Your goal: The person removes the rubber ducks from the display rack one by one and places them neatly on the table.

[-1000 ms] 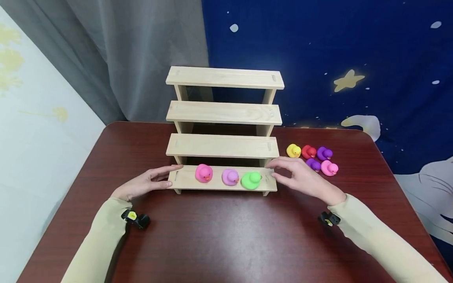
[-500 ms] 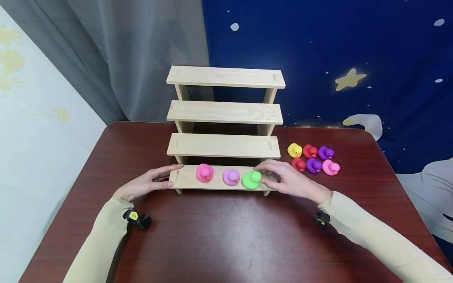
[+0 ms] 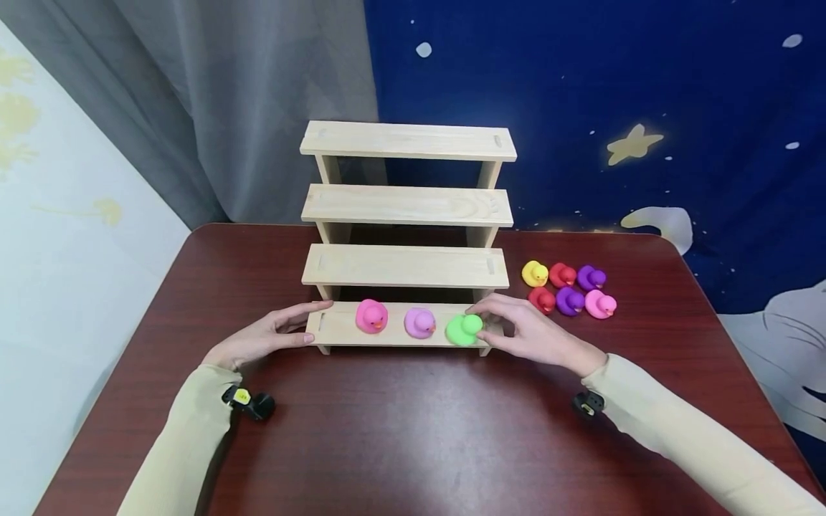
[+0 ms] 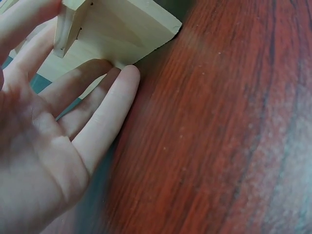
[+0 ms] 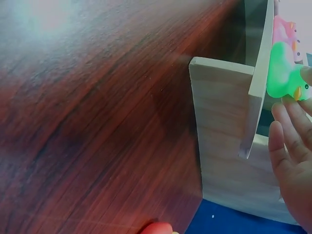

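Head view: our right hand (image 3: 529, 330) has thumb and fingers drawn in round the green duck (image 3: 462, 330), which sits toward the right end of the lowest board (image 3: 392, 331). Our left hand (image 3: 261, 338) is spread wide, thumb and forefinger touching that board's left end.

The step looks to us like setting the green duck's place in the row. We'd do best with a light pinch low on its body, sliding it along the wood, while the left hand steadies the stand.

The front edge needs our care: the green duck is close to it, so any shift should run along the board, not toward us. A gap on its left parts it from the lilac duck (image 3: 419, 324), with the hot-pink duck (image 3: 371, 316) further left. Behind, the second board (image 3: 405, 266) rises near our right knuckles, so we'd back away frontward, over the table (image 3: 413, 430). To the right, the loose ducks stand beside the stand, the front red duck (image 3: 541, 300) nearest our wrist.
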A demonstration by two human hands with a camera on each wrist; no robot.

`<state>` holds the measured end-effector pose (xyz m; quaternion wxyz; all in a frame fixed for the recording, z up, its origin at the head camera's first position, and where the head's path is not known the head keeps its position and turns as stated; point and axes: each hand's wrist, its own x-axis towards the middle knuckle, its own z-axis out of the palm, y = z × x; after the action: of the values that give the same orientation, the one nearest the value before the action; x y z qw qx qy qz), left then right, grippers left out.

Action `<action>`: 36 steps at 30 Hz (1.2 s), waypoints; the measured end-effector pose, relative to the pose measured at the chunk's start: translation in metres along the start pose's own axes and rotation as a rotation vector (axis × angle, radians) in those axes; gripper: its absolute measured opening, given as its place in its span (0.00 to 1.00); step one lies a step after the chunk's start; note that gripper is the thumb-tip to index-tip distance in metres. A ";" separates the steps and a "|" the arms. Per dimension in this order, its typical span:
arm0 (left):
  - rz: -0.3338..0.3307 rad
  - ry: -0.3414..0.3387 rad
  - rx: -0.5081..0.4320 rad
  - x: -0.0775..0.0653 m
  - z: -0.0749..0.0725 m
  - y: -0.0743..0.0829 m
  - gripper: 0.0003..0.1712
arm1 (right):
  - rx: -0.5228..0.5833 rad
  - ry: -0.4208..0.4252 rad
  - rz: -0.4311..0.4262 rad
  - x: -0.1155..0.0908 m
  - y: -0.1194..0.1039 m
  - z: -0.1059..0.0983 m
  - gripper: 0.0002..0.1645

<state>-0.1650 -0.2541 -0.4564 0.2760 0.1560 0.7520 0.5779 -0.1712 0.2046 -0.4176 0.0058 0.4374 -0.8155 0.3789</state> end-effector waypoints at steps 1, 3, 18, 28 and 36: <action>-0.001 0.002 0.002 0.000 0.000 0.000 0.34 | -0.007 0.003 0.001 -0.001 0.000 -0.001 0.20; -0.004 0.004 0.003 0.000 0.000 0.001 0.34 | -0.017 0.009 0.009 -0.003 -0.001 -0.003 0.20; -0.007 -0.005 -0.001 0.000 -0.001 -0.002 0.34 | -0.083 0.086 0.091 -0.028 -0.001 -0.030 0.23; -0.034 -0.013 -0.033 -0.001 -0.002 0.001 0.34 | -0.138 0.111 0.133 -0.053 0.005 -0.045 0.24; -0.024 -0.015 -0.040 -0.001 -0.001 0.001 0.34 | -0.185 0.158 0.183 -0.073 0.009 -0.052 0.24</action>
<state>-0.1651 -0.2554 -0.4548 0.2917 0.1457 0.7399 0.5884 -0.1493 0.2913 -0.4108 0.0758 0.3274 -0.8805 0.3344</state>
